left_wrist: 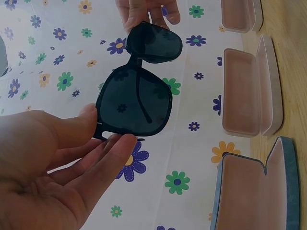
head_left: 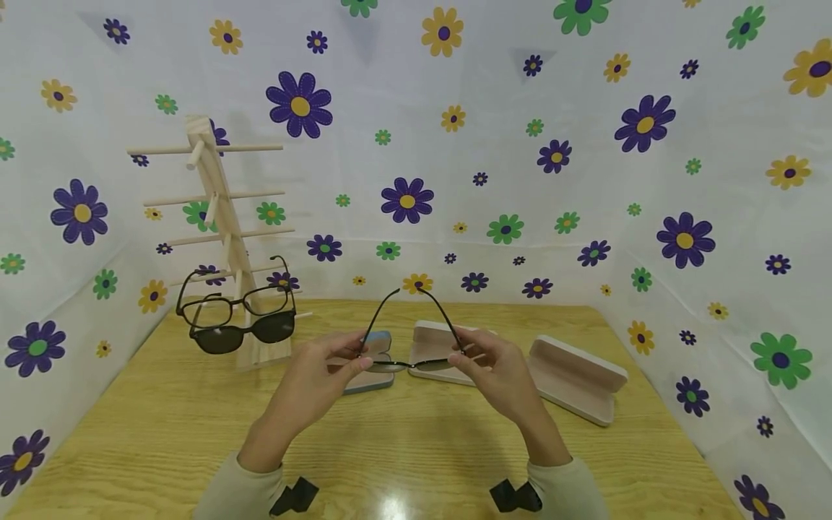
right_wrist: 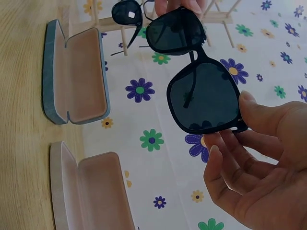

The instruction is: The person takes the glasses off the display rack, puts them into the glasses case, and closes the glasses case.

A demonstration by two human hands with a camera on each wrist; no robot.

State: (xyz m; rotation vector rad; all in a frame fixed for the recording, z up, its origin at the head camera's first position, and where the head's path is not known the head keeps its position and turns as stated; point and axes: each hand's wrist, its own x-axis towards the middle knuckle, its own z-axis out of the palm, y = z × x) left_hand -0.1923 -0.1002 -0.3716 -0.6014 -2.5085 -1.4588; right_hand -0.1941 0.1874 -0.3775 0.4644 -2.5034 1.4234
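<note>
Both hands hold a pair of black sunglasses (head_left: 432, 365) above the table, dark lenses low and temples unfolded, pointing up and away in the head view. The left hand (head_left: 308, 375) pinches the left corner of the frame near the hinge. At the opposite corner, the right hand (head_left: 500, 372) grips between thumb and fingers. In the left wrist view the lens (left_wrist: 136, 103) is large and squarish, with the left thumb on the frame's edge. The right wrist view shows the right thumb beside the other lens (right_wrist: 204, 98), the remaining fingers loosely bent below.
Behind the hands stand a blue case (head_left: 377, 386), a pale case (head_left: 432, 332) and another pale case (head_left: 575, 368), all with lids raised. A wooden display rack (head_left: 224, 209) at left carries clear eyeglasses (head_left: 269, 300) and dark sunglasses (head_left: 274, 327). Flowered cloth (head_left: 468, 152) surrounds the table.
</note>
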